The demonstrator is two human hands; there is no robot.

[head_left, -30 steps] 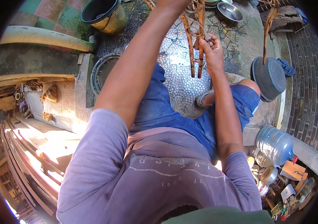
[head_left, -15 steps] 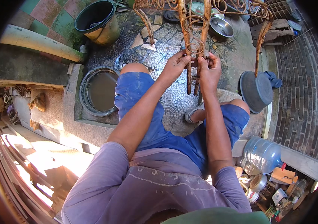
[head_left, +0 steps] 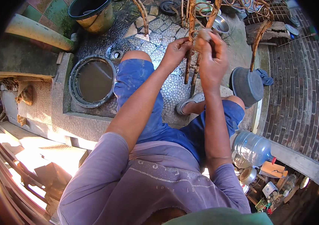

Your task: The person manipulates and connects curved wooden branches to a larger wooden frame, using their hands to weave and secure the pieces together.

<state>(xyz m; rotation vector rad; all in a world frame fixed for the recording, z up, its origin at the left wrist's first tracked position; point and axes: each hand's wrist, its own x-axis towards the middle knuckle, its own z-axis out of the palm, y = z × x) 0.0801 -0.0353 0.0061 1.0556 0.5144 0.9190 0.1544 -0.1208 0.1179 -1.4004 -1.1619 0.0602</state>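
A rusty wrought-iron stand [head_left: 188,69] with scrollwork reaches toward me from the top of the view, its paired legs ending between my knees. My left hand [head_left: 174,56] pinches one of these legs from its left side, thumb and fingers closed around the rod. Just right of the legs is my right hand [head_left: 213,62], raised with its fingers curled together and smeared by motion. Something small and greyish seems to be between its fingertips, but I cannot make out what it is. Another rusty leg [head_left: 259,41] of the stand comes down farther right.
A round tub of murky water [head_left: 95,80] sits left of my knee, with a dark bucket [head_left: 99,24] beyond it. A grey basin [head_left: 247,86] leans at right beside a brick surface [head_left: 294,86]. A clear water jug [head_left: 253,148] and clutter lie at lower right.
My right hand has lifted off the legs, up and slightly toward the right, its fingers now curled. The left hand keeps hold of the leg. The whole view has shifted slightly.
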